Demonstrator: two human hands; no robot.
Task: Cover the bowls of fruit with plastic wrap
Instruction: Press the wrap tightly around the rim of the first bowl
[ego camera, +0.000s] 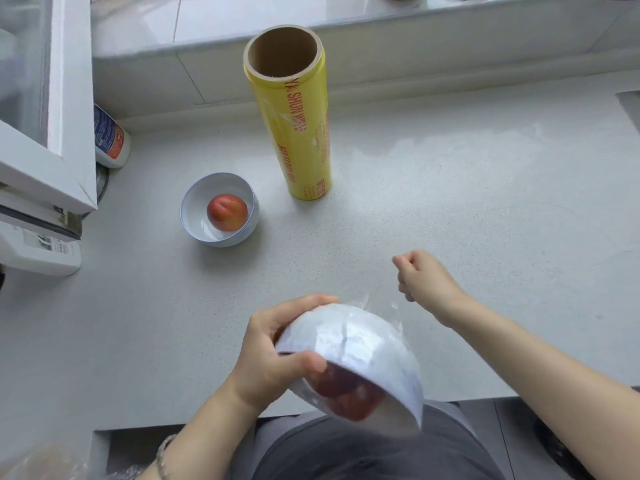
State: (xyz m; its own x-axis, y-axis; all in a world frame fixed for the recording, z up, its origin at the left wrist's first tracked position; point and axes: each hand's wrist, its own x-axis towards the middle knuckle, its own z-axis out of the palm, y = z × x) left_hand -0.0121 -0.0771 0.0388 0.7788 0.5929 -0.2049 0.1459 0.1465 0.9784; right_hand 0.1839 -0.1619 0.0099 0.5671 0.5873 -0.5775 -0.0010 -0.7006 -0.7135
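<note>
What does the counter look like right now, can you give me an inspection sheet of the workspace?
Surface: pale speckled counter, mostly bare.
Job's things: yellow wrap roll stands upright; uncovered bowl holds one red fruit; wrapped bowl of red fruit is tilted, held off the counter.
Clutter: white bottle at the left wall.
Hands: left hand grips the wrapped bowl; right hand loosely closed above the counter, whether it pinches film is unclear.
Cables: dark cord below the bottle.
Surroundings: white window frame left, tiled ledge behind.

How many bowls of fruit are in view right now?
2. One bowl sits uncovered on the counter left of the wrap roll; the other wrapped bowl is tilted in the left hand. None seem hidden.
</note>
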